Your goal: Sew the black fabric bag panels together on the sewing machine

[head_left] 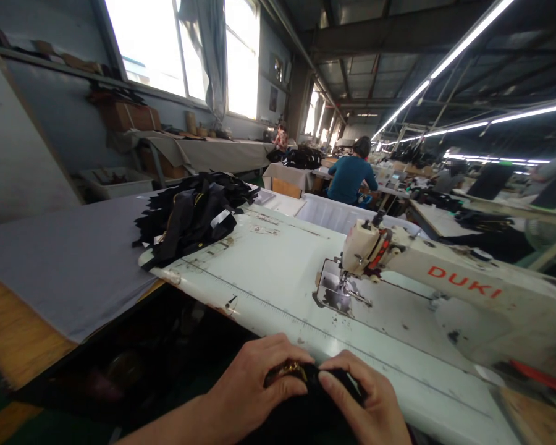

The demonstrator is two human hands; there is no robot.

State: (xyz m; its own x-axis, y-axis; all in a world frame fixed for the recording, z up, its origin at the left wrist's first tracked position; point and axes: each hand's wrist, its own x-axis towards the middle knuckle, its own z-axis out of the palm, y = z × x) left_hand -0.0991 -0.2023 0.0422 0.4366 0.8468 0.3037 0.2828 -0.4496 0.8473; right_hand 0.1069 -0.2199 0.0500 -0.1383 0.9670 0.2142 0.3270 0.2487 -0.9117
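At the front edge of the pale green sewing table [278, 266], my left hand [264, 377] and my right hand [361, 389] are close together. Both are closed on a piece of black fabric [306, 420], pinching it between thumbs and fingers. A gold-coloured zipper-like strip [294, 369] shows inside the left hand's grip; its exact kind is hard to make out. Beyond my hands stands a white sewing machine [463, 278] marked DUKI, its needle area lit over a metal plate [336, 290]. No fabric lies under the needle.
A heap of black fabric pieces [194, 210] lies at the table's far left end, beside a grey cloth-covered surface [69, 253]. A white plastic bin [324, 213] stands behind the table. A person in a teal top [352, 176] sits farther off. Red-handled scissors-like item [542, 377] lies right.
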